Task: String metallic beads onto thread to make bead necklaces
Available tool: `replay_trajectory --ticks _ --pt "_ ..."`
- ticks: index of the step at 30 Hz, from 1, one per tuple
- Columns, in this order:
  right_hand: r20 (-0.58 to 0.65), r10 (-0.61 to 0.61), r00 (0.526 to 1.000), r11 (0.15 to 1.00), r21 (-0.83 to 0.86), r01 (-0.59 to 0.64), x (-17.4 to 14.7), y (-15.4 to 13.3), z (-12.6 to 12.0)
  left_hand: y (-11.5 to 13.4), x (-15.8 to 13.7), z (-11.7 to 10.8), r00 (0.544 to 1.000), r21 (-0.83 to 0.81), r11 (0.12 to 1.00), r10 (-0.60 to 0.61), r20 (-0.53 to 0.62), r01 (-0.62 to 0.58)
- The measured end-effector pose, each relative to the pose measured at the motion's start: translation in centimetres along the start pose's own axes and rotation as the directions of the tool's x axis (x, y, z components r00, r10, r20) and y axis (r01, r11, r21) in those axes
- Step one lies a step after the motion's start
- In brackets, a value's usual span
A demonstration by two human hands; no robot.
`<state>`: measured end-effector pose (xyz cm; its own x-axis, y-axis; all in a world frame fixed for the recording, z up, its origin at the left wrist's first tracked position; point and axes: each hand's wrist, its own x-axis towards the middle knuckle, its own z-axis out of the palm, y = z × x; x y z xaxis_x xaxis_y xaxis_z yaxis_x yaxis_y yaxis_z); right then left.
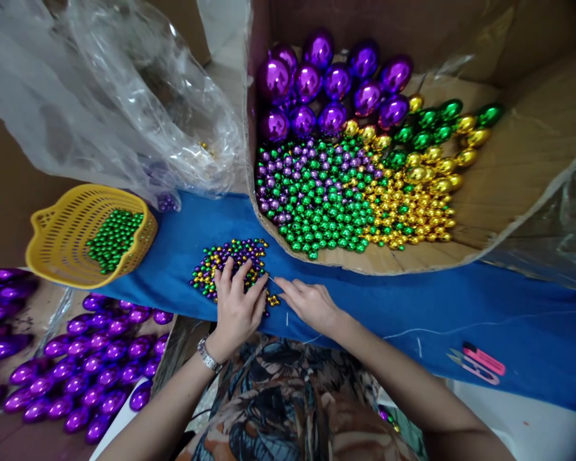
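A loose pile of small shiny beads in gold, green and purple lies on the blue cloth. My left hand rests over the pile's front, fingers spread and touching the beads, a metal-band watch on its wrist. Just to the right, my right hand pinches what looks like a thin needle, its tip pointing towards my left thumb. A few gold beads sit between the two hands. White thread runs across the cloth to the right; whether it joins the needle cannot be seen.
Behind the cloth stands a cardboard box holding purple, green and gold beads. At left is a yellow basket with green beads, beside clear plastic. Pink-handled snips lie right. Large purple beads fill a lower-left box.
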<state>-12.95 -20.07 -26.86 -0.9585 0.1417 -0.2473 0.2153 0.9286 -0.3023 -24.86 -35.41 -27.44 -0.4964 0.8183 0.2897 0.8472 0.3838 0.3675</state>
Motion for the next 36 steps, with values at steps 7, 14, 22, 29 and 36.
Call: replay_trajectory --ticks 7,14,22,29,36 --pt "-0.070 -0.014 0.997 0.993 0.112 0.021 0.03 0.28 -0.13 -0.23 0.10 -0.23 0.998 -0.059 0.997 -0.048 -0.029 0.046" --pt "-0.085 -0.020 0.996 0.993 0.110 0.029 0.03 0.18 0.20 -0.30 0.34 0.21 0.999 -0.011 0.999 -0.032 -0.009 0.032" --pt "-0.093 0.013 0.996 0.991 0.133 -0.001 0.28 0.40 0.48 -0.65 0.62 0.49 1.000 0.017 1.000 -0.026 0.000 0.026" --pt "-0.070 0.005 0.998 0.993 0.118 0.004 0.54 0.22 0.21 -0.66 0.66 0.46 1.000 0.014 1.000 -0.026 0.002 0.026" --pt "-0.036 0.003 0.999 0.996 0.086 0.000 0.63 0.24 0.16 -0.66 0.75 0.35 1.000 0.021 1.000 -0.023 0.002 0.023"
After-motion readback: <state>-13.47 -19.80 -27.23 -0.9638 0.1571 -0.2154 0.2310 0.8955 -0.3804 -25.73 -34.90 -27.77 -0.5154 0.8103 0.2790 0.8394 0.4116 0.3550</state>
